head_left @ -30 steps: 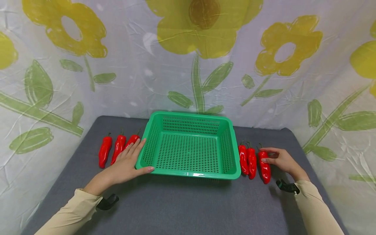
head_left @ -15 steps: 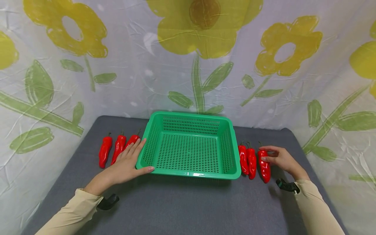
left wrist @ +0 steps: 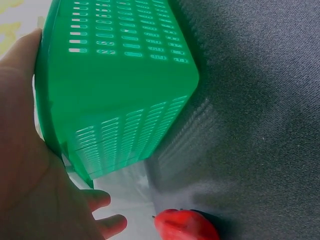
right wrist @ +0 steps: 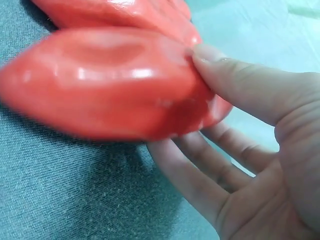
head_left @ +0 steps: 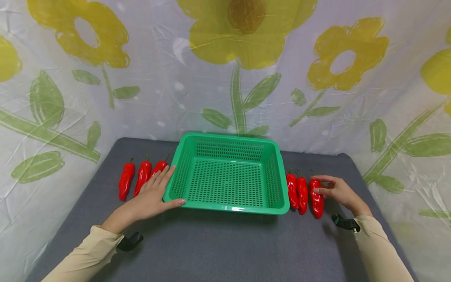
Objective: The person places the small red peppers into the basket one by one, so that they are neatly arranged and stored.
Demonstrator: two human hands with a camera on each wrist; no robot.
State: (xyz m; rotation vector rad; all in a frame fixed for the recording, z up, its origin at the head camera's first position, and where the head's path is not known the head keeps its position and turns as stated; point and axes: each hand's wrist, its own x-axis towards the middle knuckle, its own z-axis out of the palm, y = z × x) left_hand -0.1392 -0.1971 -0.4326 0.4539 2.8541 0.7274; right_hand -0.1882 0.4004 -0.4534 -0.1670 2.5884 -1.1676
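Observation:
My left hand (head_left: 151,197) rests on the front left corner of a green plastic basket (head_left: 225,208), fingers spread and straight, thumb along the front rim. In the left wrist view, the palm lies against the rim of the slotted basket wall (left wrist: 120,90). My right hand (head_left: 340,194) pinches the upper part of the outermost red pepper (head_left: 317,201) between thumb and fingers. Close up in the right wrist view, the thumb lies on top of this glossy pepper (right wrist: 110,80) and the other fingers reach along its side and underneath.
Two more red peppers, an inner one (head_left: 292,192) and a middle one (head_left: 302,196), lie right of the basket. Left of it lie three others: an outer pepper (head_left: 126,182), a middle pepper (head_left: 143,176) and one (head_left: 160,166) partly behind my left hand. A flowered curtain (head_left: 158,98) surrounds the grey table (head_left: 225,250).
My right hand's fingers have shifted slightly up on the outermost pepper, whose lower tip has moved a little. My left hand and the basket have stayed in place.

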